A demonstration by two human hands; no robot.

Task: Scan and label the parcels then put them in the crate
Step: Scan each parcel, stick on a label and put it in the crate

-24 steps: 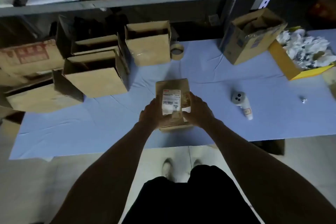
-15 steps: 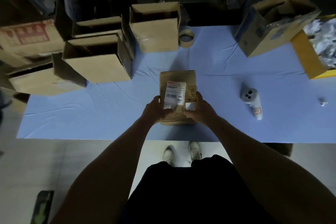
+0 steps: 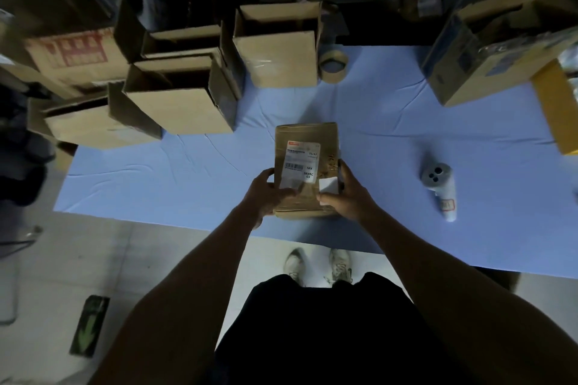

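Note:
A flat brown parcel [image 3: 308,137] lies on the blue table [image 3: 187,172] near its front edge. A white shipping label [image 3: 299,162] with a barcode is stuck on its top. My left hand [image 3: 269,194] holds the parcel's near left side, thumb on the label's lower edge. My right hand [image 3: 344,194] grips the near right side and pinches a small white sticker [image 3: 328,186] against the parcel. The grey handheld scanner [image 3: 439,187] lies on the table to the right, apart from both hands.
Several open cardboard boxes [image 3: 181,103] crowd the table's back left, one more [image 3: 278,47] at back centre. A tape roll [image 3: 333,66] sits beside it. A larger box [image 3: 494,50] and a yellow bin [image 3: 553,103] stand at the right. Shelving runs behind.
The view has tilted down and shifted. Both hands stay on the parcel; the small white sticker under my right thumb now shows more plainly on the parcel's lower right.

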